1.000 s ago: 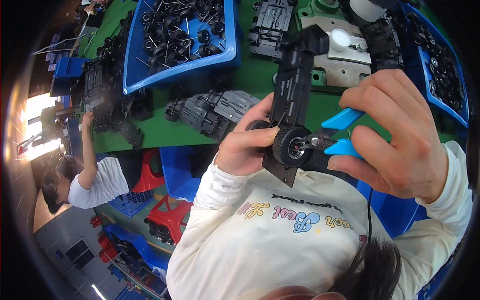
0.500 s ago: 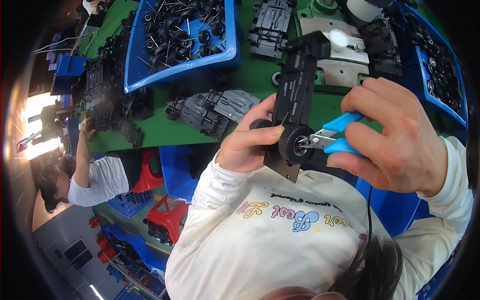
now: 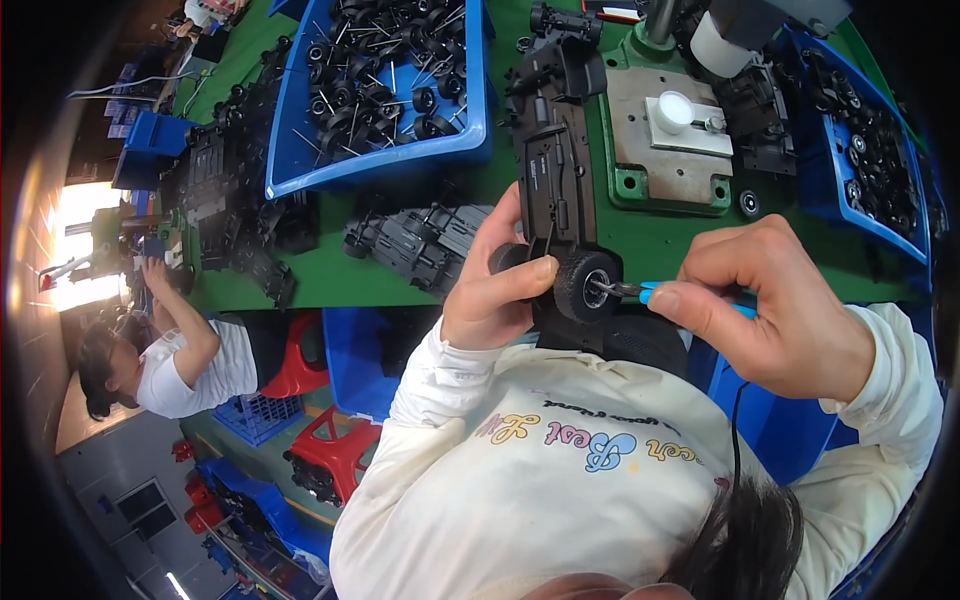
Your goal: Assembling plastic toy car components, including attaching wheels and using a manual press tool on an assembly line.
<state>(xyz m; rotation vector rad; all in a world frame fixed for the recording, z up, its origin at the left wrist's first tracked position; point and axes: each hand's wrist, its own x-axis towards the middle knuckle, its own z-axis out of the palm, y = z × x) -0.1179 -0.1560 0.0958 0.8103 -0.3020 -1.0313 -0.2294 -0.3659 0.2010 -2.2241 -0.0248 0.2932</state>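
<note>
My left hand (image 3: 493, 290) grips the near end of a black toy car chassis (image 3: 556, 180), its thumb lying between the two wheels there. The chassis is raised above the table's near edge, its far end pointing away. Closed around blue-handled pliers (image 3: 650, 292), my right hand (image 3: 765, 305) holds their metal jaws at the hub of the right wheel (image 3: 586, 285). Whether the jaw tips grip anything in the hub is too small to tell.
A blue bin (image 3: 375, 165) of wheels on axles stands at the back. Beyond my right hand is a green press base (image 3: 665, 185), and a bin of wheels (image 3: 925, 245) sits farther right. Other chassis (image 3: 425, 240) lie on the green table. A co-worker (image 3: 190, 355) sits at left.
The pliers have turned in my right hand, from handles seen spread to nearly edge-on, and the hand has rolled over. The chassis has shifted slightly left and tilted.
</note>
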